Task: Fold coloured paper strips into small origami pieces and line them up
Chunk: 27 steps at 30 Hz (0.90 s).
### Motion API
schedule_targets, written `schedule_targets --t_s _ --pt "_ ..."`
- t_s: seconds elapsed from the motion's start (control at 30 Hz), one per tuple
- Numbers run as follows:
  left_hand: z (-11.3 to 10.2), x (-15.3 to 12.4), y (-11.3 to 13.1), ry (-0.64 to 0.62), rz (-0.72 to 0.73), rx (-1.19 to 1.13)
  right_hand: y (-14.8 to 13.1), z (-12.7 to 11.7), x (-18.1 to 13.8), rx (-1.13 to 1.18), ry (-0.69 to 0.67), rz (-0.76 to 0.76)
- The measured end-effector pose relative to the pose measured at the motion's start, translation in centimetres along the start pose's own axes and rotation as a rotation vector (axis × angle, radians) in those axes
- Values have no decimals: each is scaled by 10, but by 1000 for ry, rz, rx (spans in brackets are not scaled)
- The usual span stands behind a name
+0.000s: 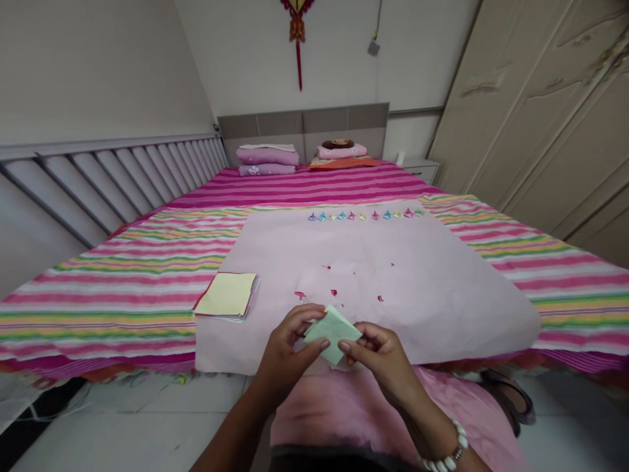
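Between my two hands is a pale green folded paper (334, 331), turned so that it looks like a diamond. My left hand (293, 341) pinches its left side, thumb on the front face and fingers behind the upper left edge. At the right corner, my right hand (376, 347) grips it with the thumb in front and fingers curled behind. The paper is held just over the near edge of a pale pinkish sheet (462, 288). On the left of that sheet lies a stack of square paper (227, 294), pale yellow on top with other colours at its edges.
A row of small coloured folded paper pieces (362, 216) stands along the sheet's far edge. Several red marks (334, 292) dot its middle. Underneath is a striped bedspread (162, 262), with folded bedding (268, 157) at the headboard and a wardrobe (545, 118) to the right.
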<state>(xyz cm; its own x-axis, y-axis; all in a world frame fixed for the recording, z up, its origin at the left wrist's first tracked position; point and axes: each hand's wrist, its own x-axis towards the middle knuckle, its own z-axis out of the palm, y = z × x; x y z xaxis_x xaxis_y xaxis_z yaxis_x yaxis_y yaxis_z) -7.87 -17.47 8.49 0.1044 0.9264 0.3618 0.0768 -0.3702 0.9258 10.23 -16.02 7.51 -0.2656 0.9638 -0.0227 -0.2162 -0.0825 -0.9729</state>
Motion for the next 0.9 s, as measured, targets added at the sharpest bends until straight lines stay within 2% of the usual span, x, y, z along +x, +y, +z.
schedule_targets --t_s 0.1,0.33,0.5,0.63,0.77,0.9 --pt "-3 -1 -2 -17 11 19 1 0 1 1 9 -2" --pt "-6 -1 4 -13 -97 -7 3 0 2 -3 17 -12" --pt "-2 -1 5 17 -210 -163 2 1 1 3 22 -13" --pt "-1 -1 3 59 -147 -198 4 1 1 -12 20 -16" --pt "-3 -2 3 -8 -82 -142 5 2 0 20 -11 -15" --pt "-3 -2 3 -23 -133 -224 3 5 0 49 -29 2"
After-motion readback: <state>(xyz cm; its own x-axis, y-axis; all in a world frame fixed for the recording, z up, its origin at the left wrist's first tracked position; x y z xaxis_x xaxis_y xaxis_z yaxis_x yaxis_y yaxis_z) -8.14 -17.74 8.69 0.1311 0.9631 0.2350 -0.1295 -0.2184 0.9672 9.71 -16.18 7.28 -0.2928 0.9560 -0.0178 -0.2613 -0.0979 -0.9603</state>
